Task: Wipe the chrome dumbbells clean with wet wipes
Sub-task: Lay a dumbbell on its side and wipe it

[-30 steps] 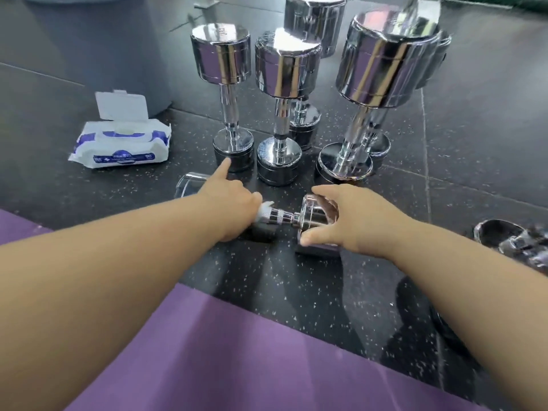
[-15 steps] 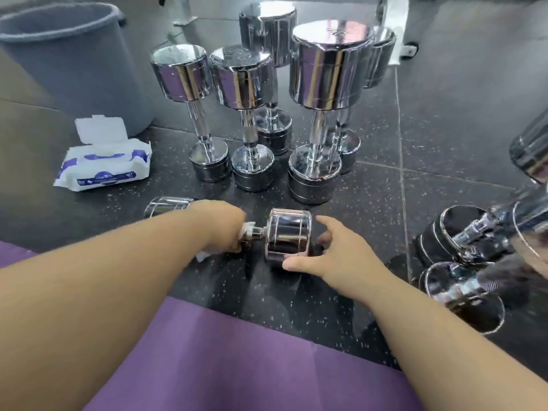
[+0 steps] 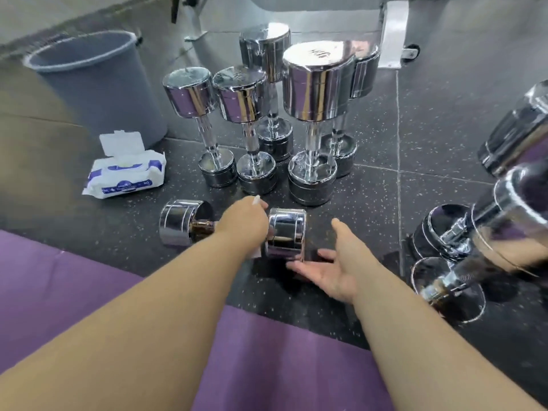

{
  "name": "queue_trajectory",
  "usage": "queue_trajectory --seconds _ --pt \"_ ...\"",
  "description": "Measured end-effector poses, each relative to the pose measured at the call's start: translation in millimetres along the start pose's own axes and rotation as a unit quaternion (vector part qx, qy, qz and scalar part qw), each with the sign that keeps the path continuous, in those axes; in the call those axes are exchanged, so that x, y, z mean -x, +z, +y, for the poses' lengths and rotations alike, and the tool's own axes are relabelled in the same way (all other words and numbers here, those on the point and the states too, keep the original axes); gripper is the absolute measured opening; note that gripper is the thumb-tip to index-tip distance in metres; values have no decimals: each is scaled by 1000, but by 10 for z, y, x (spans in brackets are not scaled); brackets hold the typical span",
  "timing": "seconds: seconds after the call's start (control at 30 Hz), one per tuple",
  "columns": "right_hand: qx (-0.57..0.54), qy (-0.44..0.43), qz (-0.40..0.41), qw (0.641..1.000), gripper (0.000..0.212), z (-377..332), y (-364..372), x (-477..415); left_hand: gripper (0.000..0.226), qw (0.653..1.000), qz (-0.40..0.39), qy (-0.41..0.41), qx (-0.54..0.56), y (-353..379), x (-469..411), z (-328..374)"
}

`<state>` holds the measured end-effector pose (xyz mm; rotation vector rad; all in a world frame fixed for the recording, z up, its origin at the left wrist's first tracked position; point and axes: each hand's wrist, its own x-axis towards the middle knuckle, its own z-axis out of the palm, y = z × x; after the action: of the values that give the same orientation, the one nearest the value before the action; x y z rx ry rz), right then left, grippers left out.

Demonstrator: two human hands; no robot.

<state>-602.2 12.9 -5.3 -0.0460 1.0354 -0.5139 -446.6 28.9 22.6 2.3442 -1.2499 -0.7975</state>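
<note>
Nearest is a purple mat [image 3: 89, 307], and both forearms reach over it to the dark speckled floor [image 3: 370, 203]. One dumbbell [image 3: 286, 234] lies on its side there, just past the mat's edge. The left hand [image 3: 243, 225] has its grip closed round the handle with a wipe [image 3: 255, 200] wrapped under the fingers. White corners of the wipe poke out above and below the fist. The right hand [image 3: 335, 268] lies palm up with a slack, empty grip. Its fingertips are at the foot of the dumbbell's right head, though I cannot tell whether they touch it.

To the right, a few tilted dumbbells [image 3: 474, 232] are blurred at the frame edge. Left of the work sits the wipe pack [image 3: 127, 176] with its lid flipped up. Behind it stand five upright dumbbells [image 3: 246, 99] in a tight cluster, with a grey bin [image 3: 98, 87] further back on the left.

The task looks to be in its middle. The handle of this dumbbell is being wiped, and its heads likely come next. All the chrome shines alike, so the view does not show which of the others are already clean. At least the tilted ones probably remain.
</note>
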Motion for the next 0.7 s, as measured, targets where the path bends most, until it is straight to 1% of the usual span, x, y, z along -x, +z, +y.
queue_trajectory --seconds 0.03,0.07,0.1,0.13,0.2,0.27,0.33,0.4,0.47,0.53,0.6,0.67,0.7 --pt "-1 -19 9 1000 67 18 22 -19 31 1000 -19 1 -6 33 8 7" --pt "12 -23 1 1000 57 27 42 -31 25 999 -34 1 -1 53 21 22" --pt "23 -15 -18 999 51 41 60 -56 23 999 -40 1 4 74 30 25" --pt "34 -4 -39 999 50 54 63 -106 26 999 -34 7 -9 88 32 35" --pt "44 -3 -82 996 64 95 55 -281 28 996 -20 37 -80 119 -4 23" --pt "-10 -15 -113 993 74 177 48 -445 31 988 2 71 -135 149 -13 -4" --pt "-67 -22 -126 990 76 234 81 -537 40 988 7 85 -126 185 -52 -35" --pt "-101 -31 -128 986 72 261 111 -552 40 993 20 76 -91 233 -48 -26" --pt "-104 -38 -126 986 67 281 134 -480 27 996 36 57 -63 276 -62 9" --pt "-115 -55 -118 985 68 279 153 -406 21 997 48 39 -38 278 -65 67" --pt "-103 -63 -109 987 64 354 149 -310 27 997 46 -9 56 256 9 54" --pt "-45 -90 -111 989 49 386 171 -98 33 975 65 -69 200 160 141 118" --pt "-15 -110 -121 986 47 361 195 1 32 964 63 -91 244 112 200 155"
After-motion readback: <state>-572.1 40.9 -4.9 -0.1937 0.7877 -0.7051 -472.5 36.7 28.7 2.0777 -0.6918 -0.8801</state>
